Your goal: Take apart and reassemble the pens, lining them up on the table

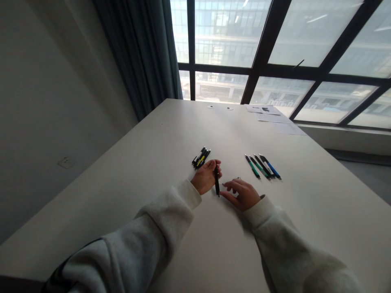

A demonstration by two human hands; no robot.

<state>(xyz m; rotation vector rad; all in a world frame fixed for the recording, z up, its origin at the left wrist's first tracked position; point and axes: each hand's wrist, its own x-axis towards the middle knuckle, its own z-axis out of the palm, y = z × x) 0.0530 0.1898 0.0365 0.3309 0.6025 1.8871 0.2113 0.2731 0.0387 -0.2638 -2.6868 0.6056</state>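
Observation:
My left hand (207,176) is closed around the upper part of a black pen (216,181), which slants down toward me over the white table. Just right of the pen's lower end is my right hand (241,193), thumb stretched out and fingers apart. The thumb tip lies close to the pen; whether they touch I cannot tell. A tiny dark spot shows at the right index fingertip, too small to name. Behind my left hand lies a bunch of black, white and yellow pens (201,157). Beyond my right hand, several green, white and blue pens (263,167) lie side by side.
The white table (146,171) runs away toward the windows (226,36). Paper sheets (271,117) lie at its far right corner. Two small white round pieces (210,107) are near the far edge. A dark curtain (146,49) hangs behind the left side.

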